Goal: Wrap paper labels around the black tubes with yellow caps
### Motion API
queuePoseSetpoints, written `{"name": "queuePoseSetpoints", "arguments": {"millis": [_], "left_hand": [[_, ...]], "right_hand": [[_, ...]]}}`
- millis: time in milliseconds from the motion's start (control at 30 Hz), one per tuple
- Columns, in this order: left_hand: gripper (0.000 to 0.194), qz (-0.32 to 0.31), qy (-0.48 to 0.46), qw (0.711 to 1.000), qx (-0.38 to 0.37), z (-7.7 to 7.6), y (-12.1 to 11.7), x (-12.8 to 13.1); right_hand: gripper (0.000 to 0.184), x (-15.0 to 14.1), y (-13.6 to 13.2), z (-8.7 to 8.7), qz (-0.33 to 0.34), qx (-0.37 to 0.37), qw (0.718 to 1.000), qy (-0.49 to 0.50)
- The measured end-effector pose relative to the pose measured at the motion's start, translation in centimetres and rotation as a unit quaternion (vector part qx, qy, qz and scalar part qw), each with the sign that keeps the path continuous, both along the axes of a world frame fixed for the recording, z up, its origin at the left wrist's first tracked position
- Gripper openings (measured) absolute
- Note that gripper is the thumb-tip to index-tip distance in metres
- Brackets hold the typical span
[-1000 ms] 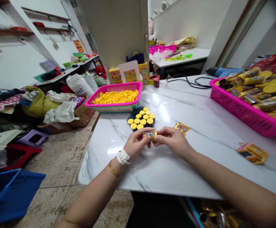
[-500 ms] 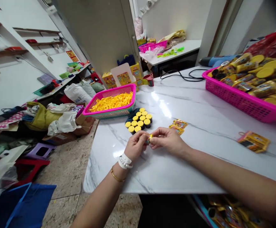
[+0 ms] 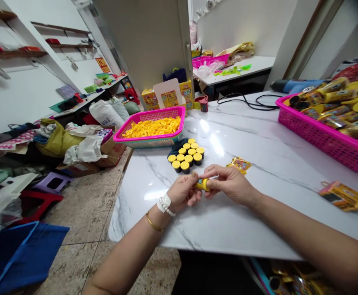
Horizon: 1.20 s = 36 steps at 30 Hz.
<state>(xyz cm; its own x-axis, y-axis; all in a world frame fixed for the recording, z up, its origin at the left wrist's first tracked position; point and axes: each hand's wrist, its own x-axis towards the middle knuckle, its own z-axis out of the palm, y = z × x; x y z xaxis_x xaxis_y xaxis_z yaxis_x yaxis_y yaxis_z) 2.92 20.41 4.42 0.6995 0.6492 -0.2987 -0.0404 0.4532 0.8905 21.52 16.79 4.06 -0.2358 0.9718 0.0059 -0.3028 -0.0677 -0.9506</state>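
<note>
Between my two hands is a small yellow tube (image 3: 201, 184) with a printed label, lying on its side just above the table. My left hand (image 3: 182, 191), wearing a white band and bracelets at the wrist, pinches its left end. The fingers of my right hand (image 3: 228, 183) close on the right end, by the yellow cap. Just beyond, several black pots with yellow lids (image 3: 188, 157) stand grouped on the marble-patterned table (image 3: 154, 205). Past my right hand lie flat printed labels (image 3: 240, 164).
At the back left stands a pink basket (image 3: 183, 119) of yellow plastic pieces. A larger pink basket (image 3: 323, 141) of yellow-capped tubes fills the right. Near it are a blue heat gun (image 3: 295, 86) with a black cable and a printed packet stack (image 3: 343, 196). Tape dispenser (image 3: 204, 104) behind.
The tube now shows more of its length between my hands, turned sideways with its label visible. My left fingers have loosened a little. The whole view has shifted slightly.
</note>
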Motion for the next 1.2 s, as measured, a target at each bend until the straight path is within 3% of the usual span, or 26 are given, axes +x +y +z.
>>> {"name": "queuePoseSetpoints", "arguments": {"millis": [100,267,367,467,567,667,800,967,1067,1133,1200], "left_hand": [[0.059,-0.013,-0.013,1.0,-0.003,-0.2,0.1,0.2],[0.063,-0.005,0.027,1.0,-0.015,-0.2,0.2,0.4],[0.061,-0.027,0.009,0.999,-0.028,-0.1,0.2,0.2],[0.059,-0.024,-0.011,1.0,0.008,-0.1,0.1,0.0],[0.069,-0.016,0.032,0.999,0.038,-0.1,-0.2,0.1],[0.076,-0.057,0.055,0.996,0.031,-0.1,-0.6,0.4],[0.071,-0.116,0.012,0.993,0.036,0.1,-1.2,0.6],[0.073,-0.24,0.026,0.969,0.055,0.0,-2.0,0.5],[0.065,-0.217,0.083,0.966,0.116,0.1,-2.0,0.7],[0.055,-0.152,0.122,0.965,0.177,0.1,-1.8,0.8],[0.042,-0.082,0.152,0.955,0.24,0.2,-1.5,0.9]], "right_hand": [[0.023,0.1,-0.1,-0.2,-0.041,0.004,0.999,0.014],[0.026,0.1,0.0,-0.5,-0.02,0.006,1.0,-0.015],[0.023,0.0,0.0,-0.4,-0.05,0.015,0.999,0.01],[0.024,0.1,-0.4,-0.3,-0.072,-0.007,0.997,0.014],[0.028,0.3,-1.3,-0.3,-0.047,-0.007,0.998,-0.036],[0.022,0.2,-2.5,-0.6,-0.076,0.024,0.995,-0.055],[0.02,-0.4,-4.7,-1.0,-0.134,0.038,0.988,-0.066],[0.021,-0.1,-10.4,0.7,-0.098,0.059,0.975,-0.192],[0.014,1.4,-15.4,1.4,-0.031,0.038,0.936,-0.349],[0.008,3.0,-18.4,1.1,-0.025,0.085,0.866,-0.492],[0.015,4.6,-20.5,0.4,-0.018,0.142,0.798,-0.585]]}}
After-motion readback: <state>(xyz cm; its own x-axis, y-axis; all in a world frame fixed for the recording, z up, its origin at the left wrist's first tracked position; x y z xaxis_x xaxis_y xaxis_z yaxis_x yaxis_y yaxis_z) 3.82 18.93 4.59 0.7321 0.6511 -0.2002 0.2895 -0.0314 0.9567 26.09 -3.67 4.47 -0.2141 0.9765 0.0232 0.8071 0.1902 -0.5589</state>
